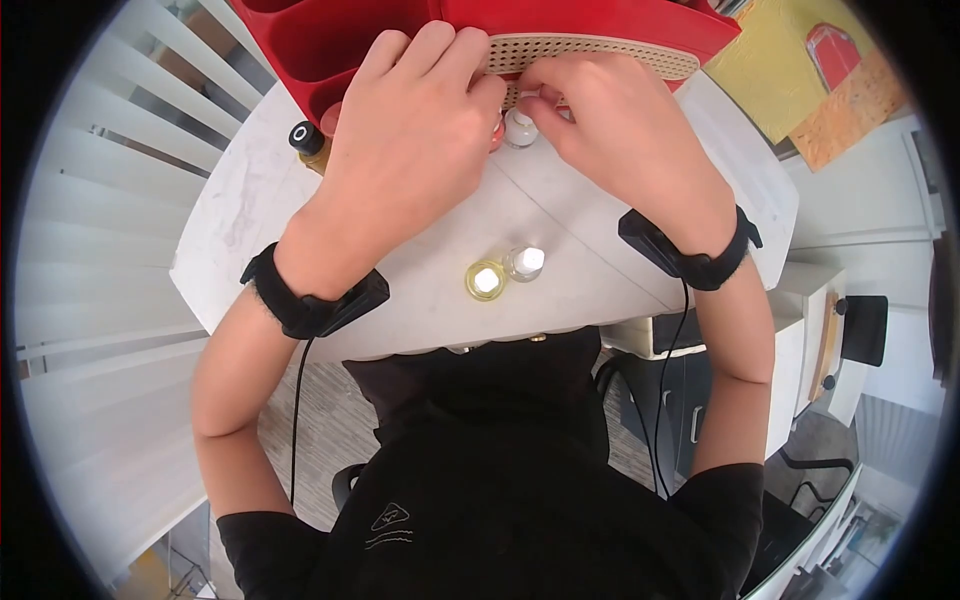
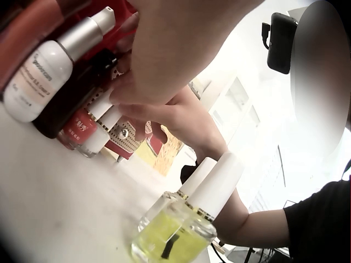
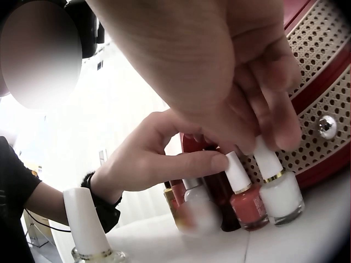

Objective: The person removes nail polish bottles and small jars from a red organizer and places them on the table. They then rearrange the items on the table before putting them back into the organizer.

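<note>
My right hand (image 1: 625, 110) pinches the white cap of a white nail polish bottle (image 3: 281, 197), which stands upright at the front of a red organizer (image 1: 600, 18) with a woven panel. Beside it, a red nail polish bottle (image 3: 249, 205) also has a white cap. My left hand (image 1: 420, 130) reaches over this row, its straight thumb at the red polish's cap in the right wrist view. Its other fingers are partly hidden behind the bottles. Nearer my body stand a yellow nail polish bottle (image 1: 486, 281) and a clear one (image 1: 524, 262), side by side.
Along the organizer's left part, a white pump bottle (image 2: 41, 79) and a dark bottle (image 2: 63, 104) continue the row. A black-capped bottle (image 1: 303, 140) stands at its left end. The white marble-look table (image 1: 240, 215) has its front edge close to my body.
</note>
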A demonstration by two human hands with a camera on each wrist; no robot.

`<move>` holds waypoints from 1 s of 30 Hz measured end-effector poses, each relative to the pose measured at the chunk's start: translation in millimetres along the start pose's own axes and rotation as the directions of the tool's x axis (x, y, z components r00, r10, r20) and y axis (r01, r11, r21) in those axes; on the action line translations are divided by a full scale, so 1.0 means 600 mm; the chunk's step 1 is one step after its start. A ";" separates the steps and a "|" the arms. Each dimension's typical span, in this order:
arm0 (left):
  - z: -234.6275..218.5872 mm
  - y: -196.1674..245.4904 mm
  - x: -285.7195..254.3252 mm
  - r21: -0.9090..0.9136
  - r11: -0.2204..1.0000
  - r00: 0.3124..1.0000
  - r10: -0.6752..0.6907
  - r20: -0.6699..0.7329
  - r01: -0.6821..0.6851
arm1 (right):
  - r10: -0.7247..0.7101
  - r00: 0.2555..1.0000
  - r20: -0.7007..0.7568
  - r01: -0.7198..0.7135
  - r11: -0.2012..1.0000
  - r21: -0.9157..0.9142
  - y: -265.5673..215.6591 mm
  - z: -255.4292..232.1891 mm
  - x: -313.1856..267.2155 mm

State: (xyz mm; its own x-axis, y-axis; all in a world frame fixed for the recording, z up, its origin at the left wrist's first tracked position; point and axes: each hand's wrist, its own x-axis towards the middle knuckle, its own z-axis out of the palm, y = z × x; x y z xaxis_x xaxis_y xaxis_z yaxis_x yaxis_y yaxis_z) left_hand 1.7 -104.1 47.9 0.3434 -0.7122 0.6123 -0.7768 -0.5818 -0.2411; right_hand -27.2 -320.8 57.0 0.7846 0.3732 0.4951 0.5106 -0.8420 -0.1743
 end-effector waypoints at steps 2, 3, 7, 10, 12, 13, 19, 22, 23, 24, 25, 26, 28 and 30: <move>-0.002 0.003 -0.002 0.017 0.999 0.999 -0.034 -0.007 0.034 | 0.059 0.998 0.029 -0.060 0.998 0.036 -0.004 -0.005 -0.005; -0.004 0.004 -0.003 0.017 0.999 0.999 -0.034 -0.007 0.035 | 0.059 0.998 0.029 -0.060 0.998 0.037 -0.005 -0.008 -0.009; -0.037 -0.001 -0.009 -0.070 0.992 0.993 -0.106 -0.056 0.102 | 0.034 0.998 -0.049 -0.031 0.997 0.077 -0.011 -0.030 -0.030; -0.084 -0.006 -0.032 -0.252 0.957 0.990 -0.139 0.029 0.142 | 0.014 1.000 0.028 -0.019 0.978 0.210 -0.032 -0.069 -0.061; -0.112 0.000 -0.051 -0.469 0.865 0.980 -0.112 0.167 0.179 | -0.040 0.984 0.175 -0.034 0.916 0.400 -0.047 -0.089 -0.087; -0.120 0.011 -0.059 -0.468 0.866 0.979 -0.111 0.169 0.179 | -0.039 0.984 0.173 -0.034 0.915 0.401 -0.055 -0.090 -0.095; -0.116 0.057 -0.099 -0.562 0.804 0.949 -0.010 0.316 0.196 | -0.115 0.932 0.345 0.006 0.953 0.302 -0.083 -0.078 -0.117; -0.109 0.055 -0.109 -0.520 0.837 0.968 -0.041 0.246 0.168 | -0.121 0.946 0.300 0.019 0.947 0.321 -0.084 -0.067 -0.112; -0.113 0.051 -0.109 -0.494 0.852 0.969 -0.061 0.239 0.175 | -0.127 0.945 0.301 0.025 0.946 0.323 -0.085 -0.066 -0.108; -0.118 0.046 -0.110 -0.466 0.866 0.970 -0.079 0.232 0.182 | -0.137 0.948 0.288 0.037 0.943 0.330 -0.086 -0.064 -0.102; -0.122 0.038 -0.112 -0.464 0.867 0.969 -0.082 0.231 0.184 | -0.146 0.951 0.274 0.047 0.940 0.337 -0.086 -0.061 -0.096; -0.127 0.028 -0.115 -0.426 0.876 0.965 -0.139 0.224 0.225 | -0.147 0.950 0.274 0.048 0.940 0.338 -0.088 -0.055 -0.090; -0.131 0.012 -0.125 -0.388 0.882 0.957 -0.196 0.213 0.267 | -0.145 0.968 0.203 0.051 0.912 0.407 -0.093 -0.039 -0.074; -0.132 -0.003 -0.134 -0.285 0.861 0.903 -0.370 0.217 0.421 | -0.138 0.976 0.171 0.063 0.920 0.386 -0.105 -0.022 -0.054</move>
State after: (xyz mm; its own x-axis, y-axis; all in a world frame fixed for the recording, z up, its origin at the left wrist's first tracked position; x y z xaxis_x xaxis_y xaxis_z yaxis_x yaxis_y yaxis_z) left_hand -66.5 -14.7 58.4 0.7120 -0.5137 0.4786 -0.6749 -0.6887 0.2648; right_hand -89.6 -285.0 63.4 0.7550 0.5470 0.3616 0.6549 -0.6011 -0.4581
